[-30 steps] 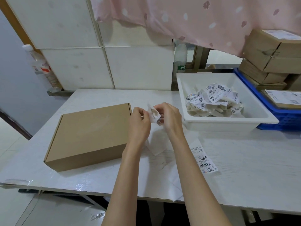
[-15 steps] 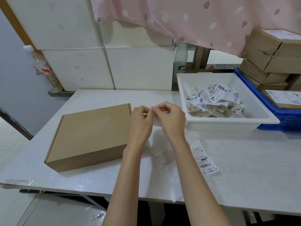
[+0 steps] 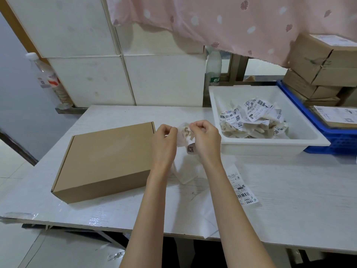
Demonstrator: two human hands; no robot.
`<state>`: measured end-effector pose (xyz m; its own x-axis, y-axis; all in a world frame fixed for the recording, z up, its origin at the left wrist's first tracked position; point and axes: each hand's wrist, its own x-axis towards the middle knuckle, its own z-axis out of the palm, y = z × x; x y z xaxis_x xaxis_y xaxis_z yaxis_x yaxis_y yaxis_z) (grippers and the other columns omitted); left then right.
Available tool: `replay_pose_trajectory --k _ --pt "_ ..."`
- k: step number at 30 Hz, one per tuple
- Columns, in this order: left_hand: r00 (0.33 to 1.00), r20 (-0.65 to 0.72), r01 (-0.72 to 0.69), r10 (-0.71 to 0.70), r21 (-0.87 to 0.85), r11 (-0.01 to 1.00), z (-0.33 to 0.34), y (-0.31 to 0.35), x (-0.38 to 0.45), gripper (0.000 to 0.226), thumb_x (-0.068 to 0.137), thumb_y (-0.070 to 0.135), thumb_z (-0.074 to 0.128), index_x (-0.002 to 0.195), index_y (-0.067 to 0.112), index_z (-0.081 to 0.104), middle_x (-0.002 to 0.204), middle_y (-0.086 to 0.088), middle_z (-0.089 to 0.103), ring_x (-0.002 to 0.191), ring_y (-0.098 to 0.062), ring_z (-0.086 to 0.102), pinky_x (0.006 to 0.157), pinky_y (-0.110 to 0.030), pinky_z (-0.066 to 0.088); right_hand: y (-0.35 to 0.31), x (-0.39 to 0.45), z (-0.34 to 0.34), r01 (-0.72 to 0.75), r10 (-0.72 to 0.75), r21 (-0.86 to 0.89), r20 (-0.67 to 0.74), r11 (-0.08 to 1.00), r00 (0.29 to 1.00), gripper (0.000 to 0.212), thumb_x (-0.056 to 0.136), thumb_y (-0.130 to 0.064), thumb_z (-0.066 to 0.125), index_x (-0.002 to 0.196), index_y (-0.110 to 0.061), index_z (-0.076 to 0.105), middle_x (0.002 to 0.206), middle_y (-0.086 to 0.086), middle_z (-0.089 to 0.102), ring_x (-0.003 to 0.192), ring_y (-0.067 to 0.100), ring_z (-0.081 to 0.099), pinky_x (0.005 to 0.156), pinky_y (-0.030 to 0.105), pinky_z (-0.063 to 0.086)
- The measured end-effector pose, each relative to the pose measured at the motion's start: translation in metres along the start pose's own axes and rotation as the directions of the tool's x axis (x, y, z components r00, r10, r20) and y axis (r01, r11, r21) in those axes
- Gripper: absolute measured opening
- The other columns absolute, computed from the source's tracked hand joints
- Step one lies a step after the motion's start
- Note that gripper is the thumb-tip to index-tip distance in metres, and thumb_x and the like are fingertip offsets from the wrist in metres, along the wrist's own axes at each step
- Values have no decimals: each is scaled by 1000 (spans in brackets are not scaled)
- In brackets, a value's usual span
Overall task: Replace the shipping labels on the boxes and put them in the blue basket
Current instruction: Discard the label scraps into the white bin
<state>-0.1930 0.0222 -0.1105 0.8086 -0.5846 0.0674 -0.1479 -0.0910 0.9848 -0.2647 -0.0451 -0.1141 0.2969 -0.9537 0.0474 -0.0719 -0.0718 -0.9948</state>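
A flat brown cardboard box (image 3: 108, 159) lies on the white table (image 3: 289, 200), left of my hands, its top bare. Above the table my left hand (image 3: 164, 144) and my right hand (image 3: 206, 140) pinch a crumpled old label (image 3: 184, 135) between them, brown paper scraps stuck to its back. A fresh shipping label (image 3: 241, 187) lies flat on the table beside my right forearm. The blue basket (image 3: 328, 140) stands at the right edge with labelled boxes (image 3: 336, 116) inside.
A white tray (image 3: 270, 145) of torn-off labels sits between my hands and the basket. White backing sheets (image 3: 185, 171) lie under my wrists. Stacked cardboard boxes (image 3: 320, 70) rise behind the basket. Two plastic bottles (image 3: 50, 82) stand at the back; a pink cloth (image 3: 231, 24) hangs overhead.
My hands closed together half a second ago, then drew slightly apart, so the crumpled label shows spread between them again. The box has not moved.
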Motion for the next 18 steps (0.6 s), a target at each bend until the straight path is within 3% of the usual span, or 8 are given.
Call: replay_pose_trajectory --k 4,7,10,13,15,18 --pt "996 17 -82 82 -29 996 -2 2 -3 23 85 32 71 83 15 56 83 6 62 84 -17 67 78 -42 59 -3 -4 -2 75 -72 -53 42 996 997 11 90 -18 62 81 -16 68 68 -12 64 69 4 59 69 23 46" --pt "982 -20 -186 189 106 977 -2 0 -5 12 90 21 65 82 15 60 78 9 64 76 -13 66 72 -37 55 -3 -3 -1 102 -96 -104 64 989 993 14 89 -20 62 76 -19 67 68 -10 64 70 9 60 69 36 53" --pt "983 -74 -159 168 107 981 -1 -3 -5 11 93 11 54 83 7 57 77 4 61 66 -6 62 68 -32 56 -1 0 0 24 -24 -125 7 992 1000 16 89 -22 60 74 -20 64 67 -10 62 70 16 59 78 44 55" --pt "991 -118 -66 58 -58 996 0 -2 -5 13 94 4 48 81 6 51 76 -2 55 65 -9 64 63 -22 56 0 2 -4 -98 98 33 8 995 995 15 92 -15 56 80 -11 64 70 -5 64 63 11 65 74 32 57" --pt "991 -132 -33 17 -121 992 0 -3 -4 15 96 4 45 82 7 49 73 -1 51 56 -1 59 66 -24 58 -4 0 -6 -172 166 157 55 972 985 17 93 -9 52 78 -10 59 65 -3 63 51 4 63 67 21 51" --pt "985 -167 -52 34 -106 993 1 -5 -2 11 100 9 45 90 7 48 69 3 49 49 3 49 69 -28 56 -10 -1 -7 -280 247 322 140 904 959 20 90 -3 46 73 -6 55 65 7 61 56 17 63 64 27 56"
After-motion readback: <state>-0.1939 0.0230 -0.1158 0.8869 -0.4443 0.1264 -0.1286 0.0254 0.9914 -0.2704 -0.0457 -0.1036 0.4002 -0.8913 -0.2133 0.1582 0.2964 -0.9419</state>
